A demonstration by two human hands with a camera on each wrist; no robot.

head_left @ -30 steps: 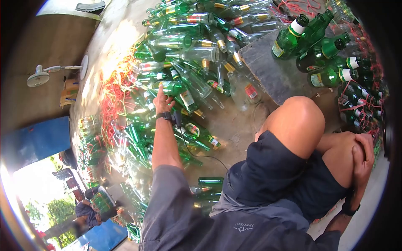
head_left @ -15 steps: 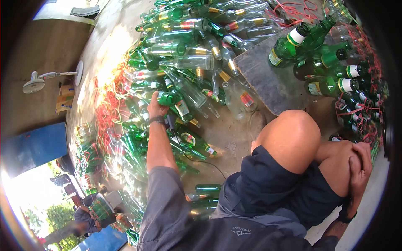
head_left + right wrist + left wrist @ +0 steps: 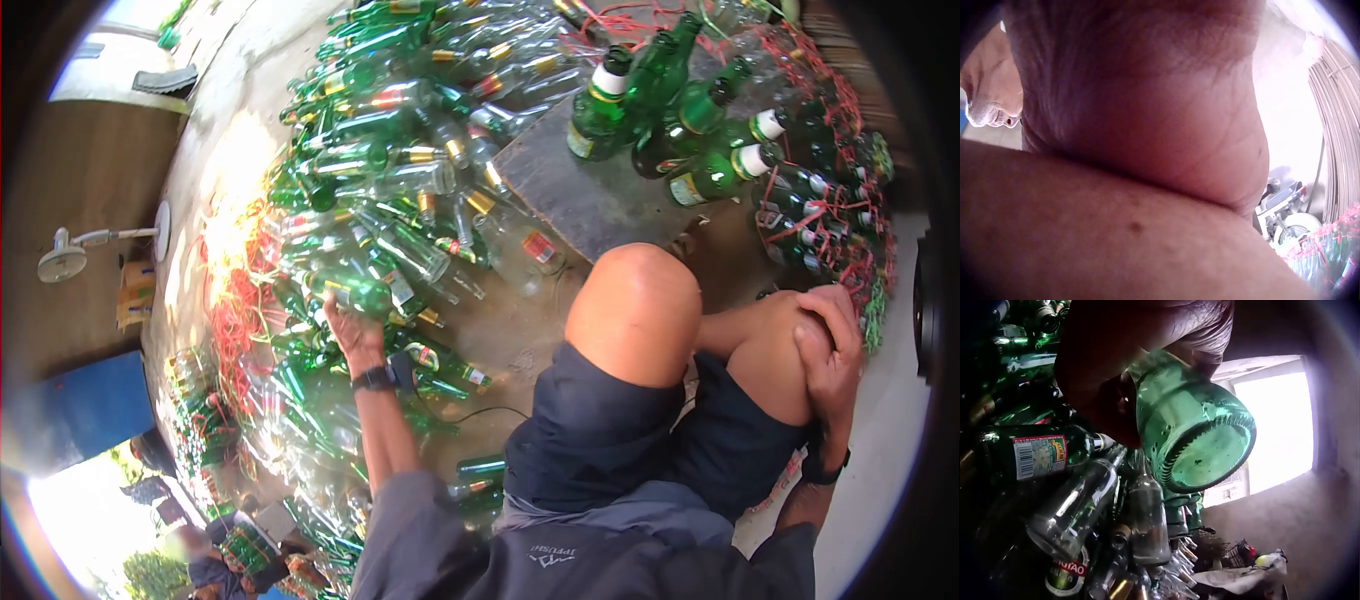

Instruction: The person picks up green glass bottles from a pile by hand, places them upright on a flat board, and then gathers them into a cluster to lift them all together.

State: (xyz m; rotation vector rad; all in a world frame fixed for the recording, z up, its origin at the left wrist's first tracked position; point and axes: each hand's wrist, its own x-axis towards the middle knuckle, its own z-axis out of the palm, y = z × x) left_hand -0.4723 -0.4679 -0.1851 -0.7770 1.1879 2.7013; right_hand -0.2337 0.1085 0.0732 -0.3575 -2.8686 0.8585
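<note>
My left hand (image 3: 355, 335) grips a green glass bottle (image 3: 360, 292) over the heap at the left. In the left wrist view the bottle's ridged base (image 3: 1210, 453) faces the camera, and the curled fingers cover its neck end. Close below it lie a clear bottle (image 3: 1079, 503) and a dark green bottle with a white and red label (image 3: 1038, 456). My right hand (image 3: 835, 350) rests on the knee at the right with its fingers loosely bent. The right wrist view shows its palm (image 3: 1154, 119) against the leg, the fingers hidden.
Several green bottles stand upright on a dark board (image 3: 545, 185), one with a white neck band (image 3: 608, 82). Red twine (image 3: 235, 310) tangles along the heap's left side. Bottles bundled in red string (image 3: 800, 215) stand at the right. A fan (image 3: 65, 258) and another person (image 3: 215, 570) appear at the left.
My left hand has closed round the green bottle and drawn it slightly towards me, turning its base outward. The head view has shifted to the right. My right hand stays on the knee.
</note>
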